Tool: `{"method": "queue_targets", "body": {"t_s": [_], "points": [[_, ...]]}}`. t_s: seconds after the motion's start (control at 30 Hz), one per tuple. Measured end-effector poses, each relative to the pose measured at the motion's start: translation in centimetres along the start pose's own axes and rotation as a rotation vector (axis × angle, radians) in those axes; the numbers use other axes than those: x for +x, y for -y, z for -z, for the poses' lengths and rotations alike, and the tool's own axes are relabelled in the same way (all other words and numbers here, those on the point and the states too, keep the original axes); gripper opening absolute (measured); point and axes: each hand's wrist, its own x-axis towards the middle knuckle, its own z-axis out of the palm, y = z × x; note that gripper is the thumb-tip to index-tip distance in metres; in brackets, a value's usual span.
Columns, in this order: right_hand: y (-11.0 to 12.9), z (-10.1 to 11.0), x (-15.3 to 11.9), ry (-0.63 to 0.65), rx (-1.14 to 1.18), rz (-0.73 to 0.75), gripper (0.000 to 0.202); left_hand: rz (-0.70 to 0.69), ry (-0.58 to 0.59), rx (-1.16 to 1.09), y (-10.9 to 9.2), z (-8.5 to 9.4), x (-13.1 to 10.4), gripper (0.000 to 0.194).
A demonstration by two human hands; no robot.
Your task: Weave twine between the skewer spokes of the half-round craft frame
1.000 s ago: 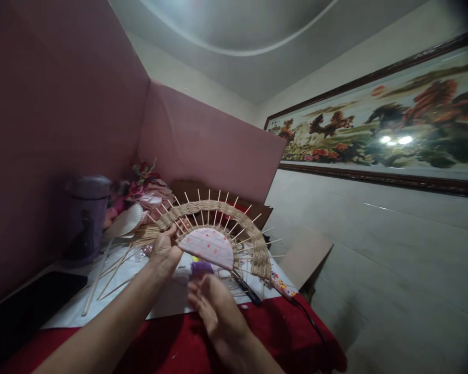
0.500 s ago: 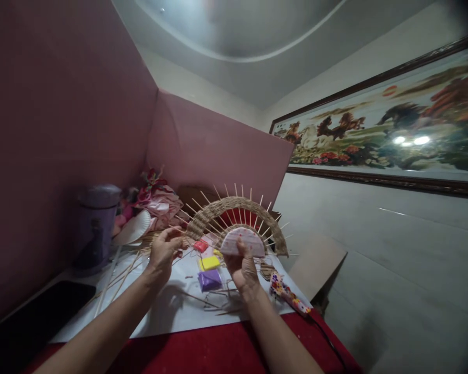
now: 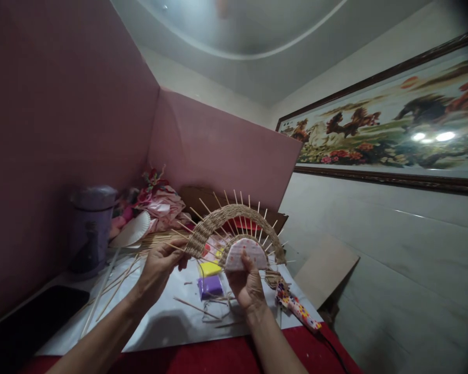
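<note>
A half-round woven fan point(image 3: 228, 212) of brown twine and thin wooden sticks is held up over the table. My right hand point(image 3: 248, 285) grips its pale, red-dotted semicircular centre point(image 3: 245, 253), with the thumb on the near face and the other fingers mostly hidden behind. At the fan's left end, my left hand point(image 3: 158, 270) pinches the lowest stick beside the woven band. Bare stick tips stick out past the outer rim, and sticks also show between band and centre. Yellow point(image 3: 210, 268) and purple point(image 3: 209, 287) packets lie below the fan.
A flower-patterned tool point(image 3: 300, 310) with a black cord lies at right. Loose sticks point(image 3: 119, 285), a white pleated fan shape point(image 3: 138, 228), a purple bin point(image 3: 89, 228) and a dark flat object point(image 3: 35, 317) are at left. Pink panels point(image 3: 218, 145) stand behind.
The fan has come down slightly and turned, its left end nearer. My left hand has closed in on its left edge. The camera view has shifted a little.
</note>
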Motion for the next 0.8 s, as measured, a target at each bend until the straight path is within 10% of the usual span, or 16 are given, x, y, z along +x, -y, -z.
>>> {"method": "queue_targets", "body": {"t_s": [0.47,0.8], "points": [[-0.08,0.64,0.45,0.056,-0.013,0.051,0.027,0.044,-0.202,0.075,0.27,0.05,0.02,0.022],[0.08,0.71,0.61,0.057,0.010,0.069,0.027,-0.012,-0.091,0.172,0.76,-0.04,-0.35,0.014]]}}
